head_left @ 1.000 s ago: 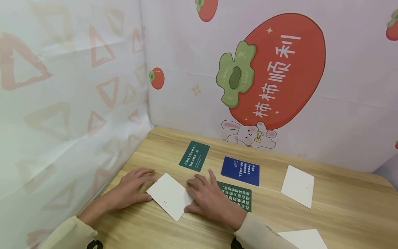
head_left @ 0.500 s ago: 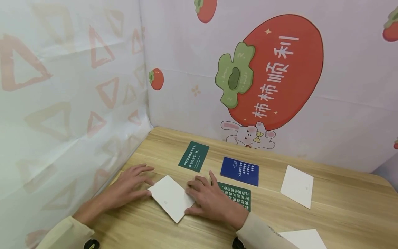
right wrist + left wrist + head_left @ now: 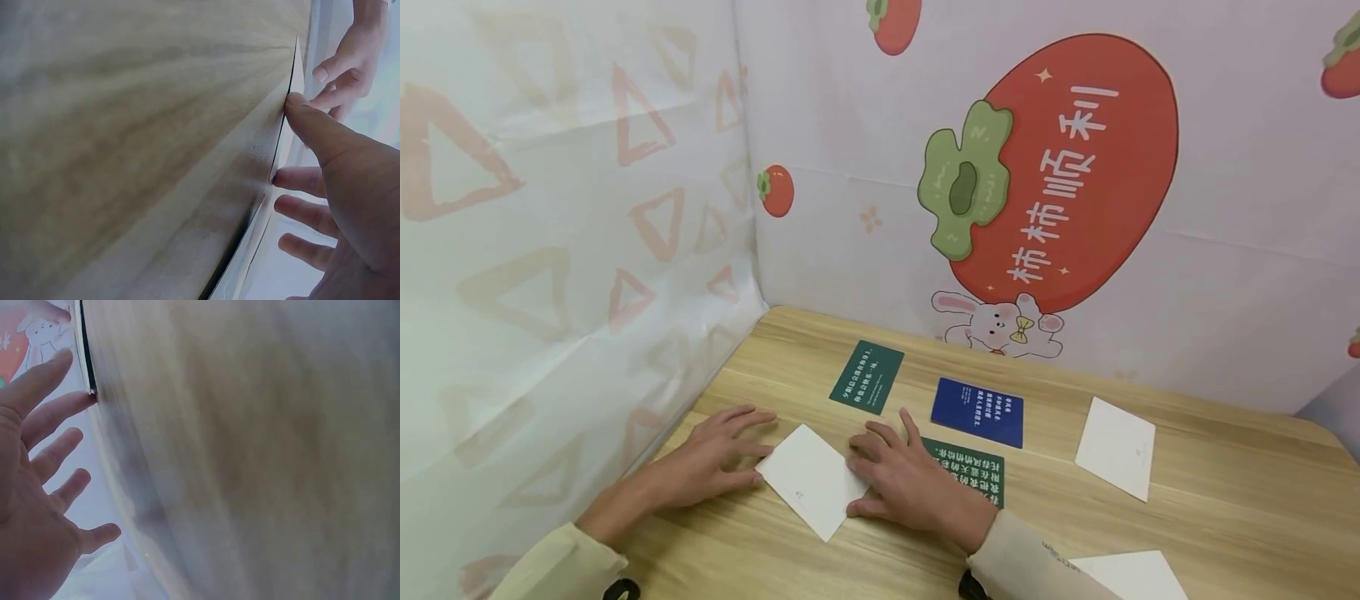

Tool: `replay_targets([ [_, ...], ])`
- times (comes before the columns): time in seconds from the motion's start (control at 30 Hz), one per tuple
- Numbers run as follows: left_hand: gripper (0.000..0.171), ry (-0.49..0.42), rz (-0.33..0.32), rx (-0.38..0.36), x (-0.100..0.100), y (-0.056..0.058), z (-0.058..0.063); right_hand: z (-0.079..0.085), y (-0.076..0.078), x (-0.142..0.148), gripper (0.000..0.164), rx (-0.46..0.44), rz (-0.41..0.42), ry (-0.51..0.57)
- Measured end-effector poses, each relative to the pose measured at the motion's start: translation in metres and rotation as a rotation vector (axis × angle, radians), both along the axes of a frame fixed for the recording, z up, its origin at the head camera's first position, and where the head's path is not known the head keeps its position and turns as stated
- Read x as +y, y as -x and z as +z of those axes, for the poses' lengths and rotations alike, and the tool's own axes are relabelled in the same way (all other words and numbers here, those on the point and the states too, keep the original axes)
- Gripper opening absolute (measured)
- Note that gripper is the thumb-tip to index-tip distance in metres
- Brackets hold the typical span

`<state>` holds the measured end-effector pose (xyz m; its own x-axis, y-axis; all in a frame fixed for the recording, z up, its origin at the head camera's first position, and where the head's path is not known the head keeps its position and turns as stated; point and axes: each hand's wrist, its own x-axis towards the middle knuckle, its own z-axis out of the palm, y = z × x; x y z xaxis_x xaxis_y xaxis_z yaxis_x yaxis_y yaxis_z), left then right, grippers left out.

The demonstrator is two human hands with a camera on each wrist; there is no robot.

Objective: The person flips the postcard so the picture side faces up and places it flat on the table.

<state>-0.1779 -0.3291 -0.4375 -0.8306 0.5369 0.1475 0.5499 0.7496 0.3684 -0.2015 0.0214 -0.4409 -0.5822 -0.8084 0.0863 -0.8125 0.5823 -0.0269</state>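
A white postcard with a small mark lies turned cornerwise between the hands in the head view. My right hand holds its right corner between thumb and index finger, the other fingers bent beside it. At its left corner, the spread left hand touches the card with fingertips; the left wrist view shows the index fingertip against the card's dark-edged corner. Beneath and beyond the right hand lies a green postcard with white writing, partly covered.
On the wooden table lie a green postcard and a blue postcard farther back. To the right are a white postcard and another white card, cut off by the frame. Printed sheets wall the back and left.
The held white postcard has shifted slightly toward me and turned a little. My left hand drew back a bit, then came in against its left corner. My right hand stays nearly in place.
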Motion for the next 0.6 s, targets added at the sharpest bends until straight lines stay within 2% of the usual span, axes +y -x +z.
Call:
replay_targets([
  [0.1, 0.037, -0.033, -0.002, -0.04, 0.0003, -0.001, -0.0007, -0.0006, -0.0004, -0.0004, 0.064, 0.006, 0.002, -0.008],
  [0.23, 0.033, -0.066, 0.02, -0.051, -0.0004, -0.0009, -0.0013, -0.0005, -0.0005, -0.0005, 0.064, -0.002, -0.001, -0.008],
  [0.6, 0.034, -0.047, 0.032, 0.094, 0.0035, 0.0012, -0.0044, -0.001, 0.0009, 0.0016, 0.063, -0.027, 0.0, 0.0],
])
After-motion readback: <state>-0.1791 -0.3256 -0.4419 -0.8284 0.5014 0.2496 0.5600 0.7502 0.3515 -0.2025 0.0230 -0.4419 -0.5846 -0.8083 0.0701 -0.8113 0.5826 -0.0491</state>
